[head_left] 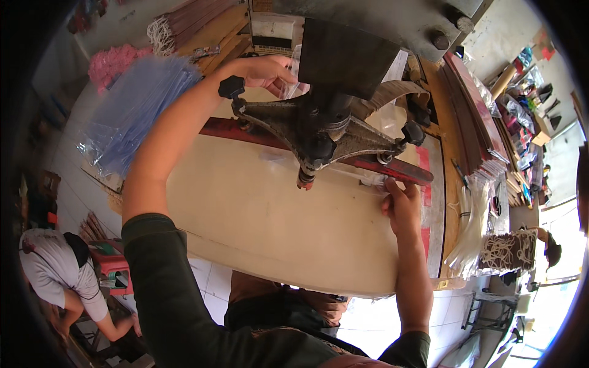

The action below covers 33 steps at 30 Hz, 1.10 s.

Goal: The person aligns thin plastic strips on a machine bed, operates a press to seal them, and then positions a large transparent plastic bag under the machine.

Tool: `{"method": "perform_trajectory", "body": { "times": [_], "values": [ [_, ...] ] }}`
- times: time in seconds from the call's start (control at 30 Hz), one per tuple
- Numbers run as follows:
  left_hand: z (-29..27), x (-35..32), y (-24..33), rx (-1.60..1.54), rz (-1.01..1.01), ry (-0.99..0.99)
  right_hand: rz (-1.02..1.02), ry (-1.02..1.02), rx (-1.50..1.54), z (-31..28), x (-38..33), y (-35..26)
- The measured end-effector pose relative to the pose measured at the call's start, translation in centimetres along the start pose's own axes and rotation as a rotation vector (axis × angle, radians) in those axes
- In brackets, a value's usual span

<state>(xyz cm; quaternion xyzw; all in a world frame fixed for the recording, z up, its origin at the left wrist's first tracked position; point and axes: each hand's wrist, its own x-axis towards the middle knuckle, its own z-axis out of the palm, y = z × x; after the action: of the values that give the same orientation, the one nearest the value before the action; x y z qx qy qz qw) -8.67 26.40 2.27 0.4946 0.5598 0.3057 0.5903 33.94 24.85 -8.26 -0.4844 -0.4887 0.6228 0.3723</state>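
A black press head (331,116) with a spreading bracket and dark knobs stands over a pale work board (276,214). Beneath the bracket a long red bar (399,167) runs slantwise across the board. My left arm reaches around to the far side, where my left hand (267,69) pinches a piece of clear plastic (293,83) beside the press column. Just in front of the bar's right end, my right hand (403,205) has thumb and fingers closed on the edge of clear plastic film (368,179). Part of the film lies under the bar, out of sight.
A stack of bluish clear plastic sleeves (138,113) lies at the left, beside pink netting-like material (116,64). Bundled white cords (472,214) and long brown strips (472,110) line the right side. A person in a grey shirt (61,260) bends over at the lower left.
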Motion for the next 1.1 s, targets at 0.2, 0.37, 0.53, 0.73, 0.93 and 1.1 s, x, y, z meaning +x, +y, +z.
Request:
{"method": "perform_trajectory", "body": {
  "times": [0.2, 0.37, 0.53, 0.73, 0.93, 1.1],
  "values": [
    [-1.0, 0.9, -1.7, 0.037, 0.072, -0.073, 0.004, 0.036, -0.051, 0.0, 0.0, -0.1],
    [-3.3, -2.7, -3.3, 0.163, 0.194, 0.399, -0.002, 0.038, -0.044, 0.4, -0.3, -0.1],
    [2.7, -14.2, -5.1, 0.541, 0.783, 1.193, -0.030, 0.028, -0.011, 0.1, 0.0, 0.3],
    [14.6, -14.9, -12.5, -0.128, -0.072, 0.602, -0.054, 0.004, 0.008, 0.0, 0.2, 0.4],
    [14.7, -11.4, -13.9, -0.489, 0.059, 0.547, -0.026, 0.023, 0.001, 0.1, -0.3, -0.1],
    [16.5, -10.9, -14.8, -0.486, 0.308, 0.666, 0.000, 0.029, 0.031, 0.2, -0.6, -0.5]
  ]
}}
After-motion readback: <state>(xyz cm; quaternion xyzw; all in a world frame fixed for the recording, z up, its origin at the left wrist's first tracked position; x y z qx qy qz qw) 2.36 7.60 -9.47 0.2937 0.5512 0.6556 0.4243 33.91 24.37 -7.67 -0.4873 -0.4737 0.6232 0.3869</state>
